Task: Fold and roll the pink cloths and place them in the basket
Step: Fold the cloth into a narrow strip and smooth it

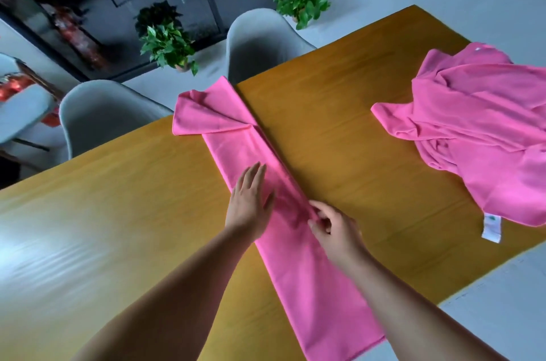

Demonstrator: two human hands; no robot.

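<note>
The long pink cloth [236, 148] is laid in a strip on the worktop [339, 139], pressed by the flat left hand [251, 201] — its edge is pinched by the right hand [336, 230]. The far end is bunched, so the fold could be pulled crooked.

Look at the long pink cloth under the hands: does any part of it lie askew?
Yes. The far end of the long cloth is askew: a flap splays leftward in loose creases, out of line with the strip. The left hand lies flat on it; the right hand pinches its edge.
</note>
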